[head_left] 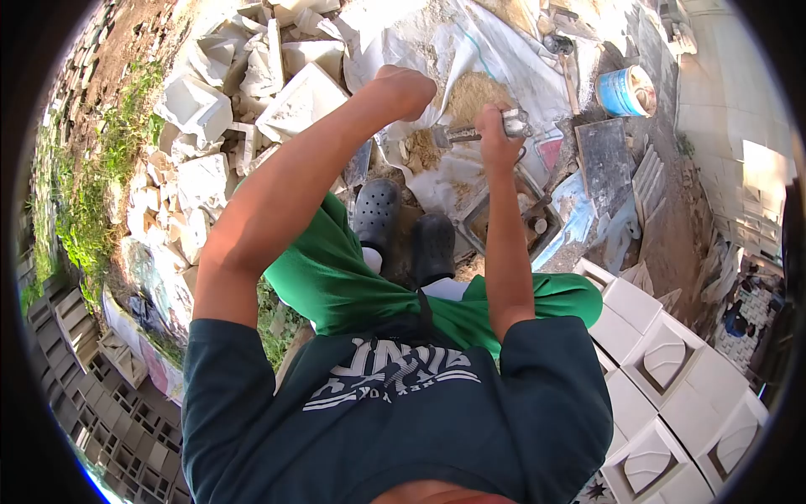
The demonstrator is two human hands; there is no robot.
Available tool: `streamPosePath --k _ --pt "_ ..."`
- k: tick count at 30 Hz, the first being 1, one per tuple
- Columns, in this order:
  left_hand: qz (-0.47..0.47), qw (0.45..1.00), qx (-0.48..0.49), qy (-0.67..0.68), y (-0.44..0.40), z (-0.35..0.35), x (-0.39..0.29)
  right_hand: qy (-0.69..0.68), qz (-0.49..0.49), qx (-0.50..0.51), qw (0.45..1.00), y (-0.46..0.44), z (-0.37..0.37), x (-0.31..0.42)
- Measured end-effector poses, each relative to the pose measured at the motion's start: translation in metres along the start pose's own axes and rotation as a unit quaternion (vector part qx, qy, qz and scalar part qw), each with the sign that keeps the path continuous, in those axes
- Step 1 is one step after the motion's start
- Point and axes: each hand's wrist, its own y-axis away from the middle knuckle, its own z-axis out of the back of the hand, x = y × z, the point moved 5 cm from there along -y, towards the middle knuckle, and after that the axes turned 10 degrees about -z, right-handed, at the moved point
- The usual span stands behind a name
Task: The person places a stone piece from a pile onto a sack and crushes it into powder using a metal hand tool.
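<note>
My left hand (405, 91) is raised over the white sheet, its fingers curled into a fist. Whatever lies inside that fist, if anything, is hidden. A little to its right, my right hand (499, 141) grips a grey metal tool (460, 133) with a bar stretching left and a chunky end on the right. The tool's exact kind is unclear. Behind it lies a heap of sandy powder (477, 94) on the white sheet (525, 63). Below my right hand, partly covered by the forearm, sits a dark-rimmed box (474, 225) with small items in it.
Broken white blocks (302, 101) pile up at the left. A blue-and-white bucket (625, 92) stands at right, near a dark flat board (603, 164) and a wooden-handled tool (572, 82). Pale moulded blocks (634, 336) line the lower right. My dark clogs (377, 212) rest between these things.
</note>
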Motion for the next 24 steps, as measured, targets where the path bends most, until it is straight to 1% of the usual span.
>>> streamPosePath --k 1,2,3,5,6,7,9,10,12,16,18,19,22,24 --pt "-0.005 1.0 0.002 0.002 -0.003 -0.002 0.0 0.024 0.013 0.033 0.999 -0.001 0.006 -0.027" --pt "-0.013 1.0 0.005 0.006 -0.005 -0.005 -0.004 0.036 -0.003 0.048 0.998 0.002 0.008 -0.044" --pt "-0.018 1.0 0.003 0.006 -0.006 -0.005 -0.007 0.039 -0.001 0.045 0.998 0.001 0.003 -0.041" --pt "-0.021 1.0 0.011 0.013 -0.007 -0.004 -0.01 0.027 -0.064 -0.023 0.997 -0.002 0.003 -0.037" --pt "-0.023 1.0 0.005 0.012 -0.009 0.0 -0.012 -0.019 -0.015 -0.019 1.0 -0.008 0.016 -0.042" --pt "-0.03 0.999 -0.016 0.006 -0.009 0.004 -0.013 -0.015 -0.012 -0.013 1.0 -0.011 0.015 -0.023" --pt "-0.031 0.999 -0.029 0.013 -0.003 0.001 -0.017 -0.026 -0.01 -0.082 0.996 -0.001 0.028 0.006" --pt "-0.034 0.999 -0.027 0.007 -0.001 0.006 -0.019 -0.025 -0.013 -0.078 0.997 -0.002 0.038 0.007" --pt "-0.041 0.998 -0.044 0.003 0.0 0.011 -0.02 -0.003 0.055 -0.068 0.996 -0.004 0.054 0.016" --pt "-0.047 0.998 -0.03 0.006 -0.005 0.009 -0.026 0.006 0.036 -0.073 0.997 -0.005 0.062 0.005" --pt "-0.051 0.998 -0.039 0.01 -0.007 0.01 -0.029 0.053 -0.003 -0.118 0.992 -0.005 0.062 -0.008" --pt "-0.048 0.998 -0.04 0.012 -0.007 0.011 -0.028 0.054 -0.004 -0.114 0.992 -0.005 0.059 -0.012" --pt "-0.055 0.998 -0.039 0.013 -0.011 0.008 -0.028 0.034 -0.026 -0.159 0.986 -0.003 0.054 -0.033" --pt "-0.051 0.998 -0.037 0.011 -0.012 0.007 -0.027 0.029 -0.001 -0.115 0.993 -0.003 0.042 -0.038"
